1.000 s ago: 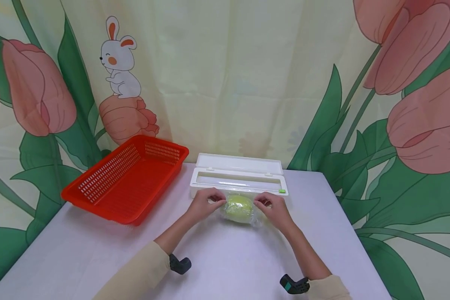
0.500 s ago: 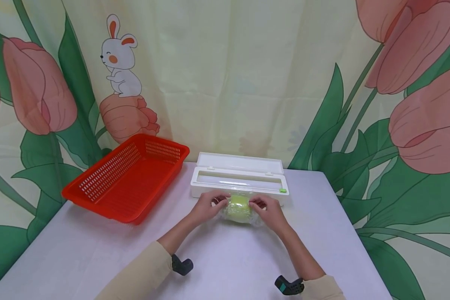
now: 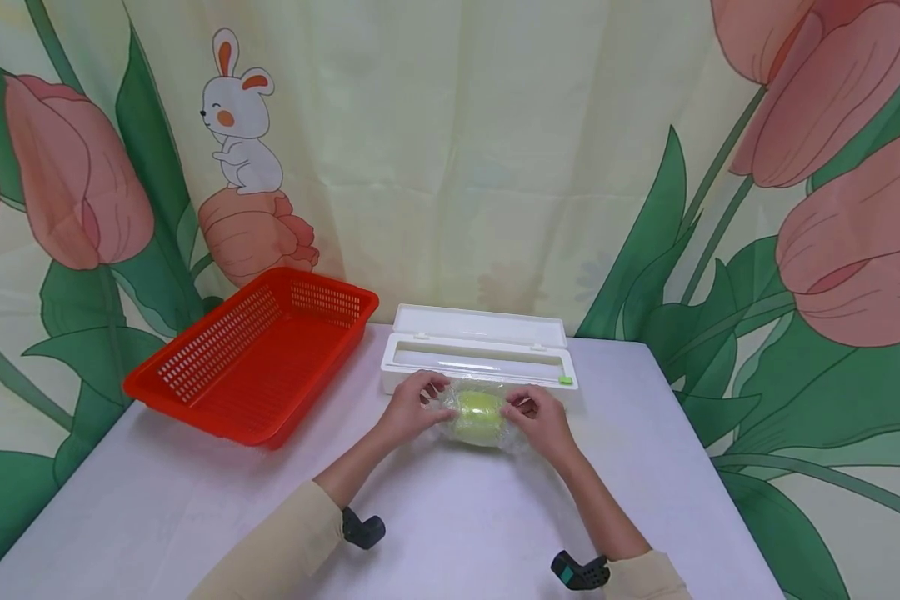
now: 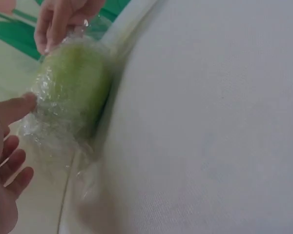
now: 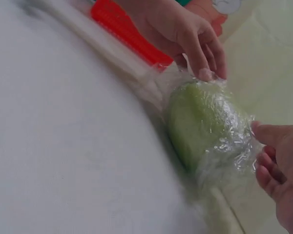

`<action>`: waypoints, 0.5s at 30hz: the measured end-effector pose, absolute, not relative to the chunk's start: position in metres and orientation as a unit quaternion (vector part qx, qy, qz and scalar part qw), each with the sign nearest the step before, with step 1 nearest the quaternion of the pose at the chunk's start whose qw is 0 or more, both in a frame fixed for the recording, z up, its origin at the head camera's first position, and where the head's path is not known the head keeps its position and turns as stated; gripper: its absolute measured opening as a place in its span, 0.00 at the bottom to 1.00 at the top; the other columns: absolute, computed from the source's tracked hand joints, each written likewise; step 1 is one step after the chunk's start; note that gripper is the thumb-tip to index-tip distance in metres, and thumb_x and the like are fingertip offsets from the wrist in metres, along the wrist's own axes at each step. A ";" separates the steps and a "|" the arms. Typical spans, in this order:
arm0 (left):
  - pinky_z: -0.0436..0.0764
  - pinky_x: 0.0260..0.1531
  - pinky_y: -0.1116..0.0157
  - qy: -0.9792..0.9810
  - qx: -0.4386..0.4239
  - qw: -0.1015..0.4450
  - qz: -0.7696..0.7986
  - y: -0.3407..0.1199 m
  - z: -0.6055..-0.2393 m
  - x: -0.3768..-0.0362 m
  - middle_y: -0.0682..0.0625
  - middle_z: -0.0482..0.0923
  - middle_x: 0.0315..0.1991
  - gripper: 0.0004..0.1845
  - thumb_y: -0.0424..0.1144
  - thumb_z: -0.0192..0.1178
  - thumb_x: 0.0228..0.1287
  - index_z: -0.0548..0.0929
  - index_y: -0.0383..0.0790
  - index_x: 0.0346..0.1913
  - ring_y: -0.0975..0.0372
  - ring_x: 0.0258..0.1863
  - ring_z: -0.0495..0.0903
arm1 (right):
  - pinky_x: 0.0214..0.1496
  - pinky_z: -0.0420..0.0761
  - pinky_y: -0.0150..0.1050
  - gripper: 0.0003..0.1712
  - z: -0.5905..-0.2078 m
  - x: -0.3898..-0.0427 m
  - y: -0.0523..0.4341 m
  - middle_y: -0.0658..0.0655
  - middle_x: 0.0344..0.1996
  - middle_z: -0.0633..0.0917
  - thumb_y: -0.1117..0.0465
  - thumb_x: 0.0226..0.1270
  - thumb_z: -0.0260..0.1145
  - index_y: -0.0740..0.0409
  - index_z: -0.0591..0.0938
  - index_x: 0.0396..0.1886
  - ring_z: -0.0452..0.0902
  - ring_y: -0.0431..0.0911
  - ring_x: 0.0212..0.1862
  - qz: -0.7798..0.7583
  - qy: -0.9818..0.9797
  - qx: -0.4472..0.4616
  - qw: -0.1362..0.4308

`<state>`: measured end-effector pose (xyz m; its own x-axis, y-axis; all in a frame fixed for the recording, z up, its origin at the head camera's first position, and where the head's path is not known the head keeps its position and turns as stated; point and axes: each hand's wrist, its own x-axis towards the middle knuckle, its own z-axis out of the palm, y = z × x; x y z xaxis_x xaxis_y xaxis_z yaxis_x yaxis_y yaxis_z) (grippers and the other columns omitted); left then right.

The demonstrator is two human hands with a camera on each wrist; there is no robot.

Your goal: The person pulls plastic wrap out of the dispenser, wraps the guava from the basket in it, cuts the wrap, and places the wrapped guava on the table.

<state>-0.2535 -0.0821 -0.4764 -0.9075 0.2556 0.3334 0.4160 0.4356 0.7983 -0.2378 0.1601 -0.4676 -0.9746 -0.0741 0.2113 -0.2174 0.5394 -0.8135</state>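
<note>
We see the left hand (image 3: 412,407) and right hand (image 3: 542,419), fingers curled, pinching crinkly clear film at both ends of a rounded green fruit (image 3: 478,415) lying on the white table (image 3: 195,508), just near of the long white dispenser box (image 3: 480,357).

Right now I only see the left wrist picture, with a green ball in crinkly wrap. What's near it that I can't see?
Observer: A red basket stands on the table, off to the left of the left hand and apart from it.
Operator: Is anything behind the ball?
Observer: A long white box lies just behind the ball, with its lid tipped open.
Operator: What's on the wall?
Observer: A curtain with a white bunny printed on it hangs behind the table.
</note>
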 end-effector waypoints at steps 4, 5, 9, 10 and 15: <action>0.78 0.47 0.59 -0.859 -0.182 0.040 -0.476 -0.086 -0.478 -0.255 0.47 0.77 0.46 0.34 0.45 0.74 0.40 0.73 0.40 0.54 0.57 0.47 0.75 | 0.38 0.77 0.32 0.21 -0.470 -0.237 0.164 0.53 0.38 0.81 0.54 0.46 0.74 0.54 0.79 0.41 0.76 0.45 0.39 0.451 -0.885 0.090 0.078; 0.77 0.48 0.59 -0.861 -0.184 0.029 -0.473 -0.087 -0.479 -0.255 0.47 0.77 0.48 0.35 0.46 0.73 0.41 0.73 0.41 0.55 0.57 0.49 0.75 | 0.40 0.77 0.34 0.24 -0.471 -0.237 0.165 0.53 0.40 0.81 0.52 0.45 0.74 0.53 0.79 0.43 0.76 0.46 0.42 0.452 -0.885 0.089 0.070; 0.75 0.53 0.56 -0.858 -0.212 -0.014 -0.467 -0.091 -0.481 -0.257 0.47 0.75 0.55 0.36 0.48 0.71 0.45 0.71 0.43 0.60 0.55 0.55 0.73 | 0.52 0.78 0.44 0.33 -0.472 -0.237 0.169 0.56 0.52 0.78 0.50 0.48 0.72 0.53 0.74 0.55 0.73 0.51 0.55 0.474 -0.873 0.115 0.006; 0.74 0.54 0.55 -0.855 -0.222 -0.022 -0.467 -0.092 -0.481 -0.258 0.47 0.74 0.57 0.36 0.47 0.70 0.46 0.70 0.44 0.61 0.55 0.57 0.72 | 0.55 0.76 0.46 0.34 -0.472 -0.237 0.170 0.57 0.55 0.76 0.50 0.50 0.71 0.54 0.72 0.58 0.72 0.52 0.57 0.483 -0.866 0.128 -0.015; 0.73 0.56 0.54 -0.838 -0.254 -0.053 -0.480 -0.094 -0.481 -0.259 0.51 0.73 0.59 0.33 0.46 0.68 0.48 0.72 0.49 0.61 0.55 0.59 0.71 | 0.63 0.70 0.48 0.32 -0.472 -0.240 0.175 0.58 0.63 0.70 0.53 0.59 0.65 0.52 0.68 0.63 0.65 0.56 0.64 0.510 -0.832 0.196 -0.096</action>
